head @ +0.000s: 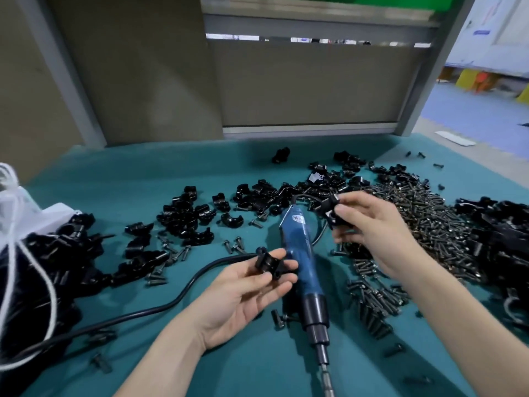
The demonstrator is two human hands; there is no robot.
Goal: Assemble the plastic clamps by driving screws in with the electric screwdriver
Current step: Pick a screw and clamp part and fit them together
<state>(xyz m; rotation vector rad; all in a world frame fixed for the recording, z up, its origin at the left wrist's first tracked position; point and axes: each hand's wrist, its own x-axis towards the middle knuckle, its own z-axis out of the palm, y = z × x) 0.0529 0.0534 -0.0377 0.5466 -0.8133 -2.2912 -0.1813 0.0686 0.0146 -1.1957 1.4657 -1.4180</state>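
By the screwdriver, left hand in pinch on near clamp half, right hand on far clamp half.

Black plastic clamp halves are gleaming glossy at centre left; the heap of dark metal screws is glinting at right. The electric screwdriver is showing a smooth blue plastic body, lying on matt teal cloth.

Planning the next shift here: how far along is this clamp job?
Done: the clamps heaped by the white bag look assembled, though that is unclear. In hand: the left hand holds one clamp half, the right hand pinches a second half; the electric screwdriver lies idle on the mat between them. Left: many loose halves and a large screw pile.
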